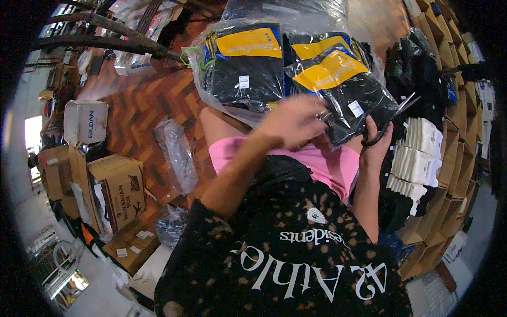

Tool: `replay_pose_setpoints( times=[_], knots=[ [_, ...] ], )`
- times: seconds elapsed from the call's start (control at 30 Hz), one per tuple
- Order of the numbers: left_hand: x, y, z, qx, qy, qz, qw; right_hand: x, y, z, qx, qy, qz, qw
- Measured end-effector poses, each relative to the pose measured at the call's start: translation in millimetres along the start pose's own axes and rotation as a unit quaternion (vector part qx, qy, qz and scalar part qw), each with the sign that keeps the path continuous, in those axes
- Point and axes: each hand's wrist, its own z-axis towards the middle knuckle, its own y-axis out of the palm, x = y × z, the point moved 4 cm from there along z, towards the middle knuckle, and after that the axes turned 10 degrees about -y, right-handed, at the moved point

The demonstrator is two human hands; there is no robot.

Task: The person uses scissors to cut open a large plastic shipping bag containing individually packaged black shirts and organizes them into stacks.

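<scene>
My right hand (378,140) has its fingers through the black handles of a pair of scissors (400,109), the blades pointing up and outward. It also touches the lower corner of a clear plastic pack (350,95) that holds a folded black garment with a yellow-and-blue band and a small white label. Blurred, my left hand (299,121) is at the left lower edge of that pack; whether its fingers grip the plastic is unclear. Beyond lies a large clear bag (198,81) around more folded black packs (245,75), a green tie at its left end.
Stacked white folded garments (416,152) and dark ones (396,198) stand at the right beside cardboard compartments (455,146). On the parquet floor at left lie a crumpled plastic bag (176,154) and cardboard boxes (119,194). Dark bars (107,29) cross the upper left.
</scene>
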Motion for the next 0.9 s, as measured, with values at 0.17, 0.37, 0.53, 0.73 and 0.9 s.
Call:
replay_pose_setpoints(
  times=[0.17,0.37,0.53,0.73,0.9],
  knots=[
    [-92,-78,-34,0.019,-0.271,0.403,0.874,8,-7,-16,0.03,0.066,0.065,0.995],
    [-62,-102,-24,0.131,-0.248,0.155,0.947,23,-19,-23,0.007,0.051,-0.034,0.998],
    [30,-20,13,0.114,-0.158,0.109,0.975,21,-22,-17,-0.017,-0.025,-0.101,0.994],
    [78,82,18,0.059,-0.06,-0.021,0.996,7,-28,-22,0.007,0.031,0.006,0.999],
    [68,73,32,-0.145,-0.023,-0.041,0.988,-8,-38,-14,-0.026,0.041,0.024,0.999]
  ],
)
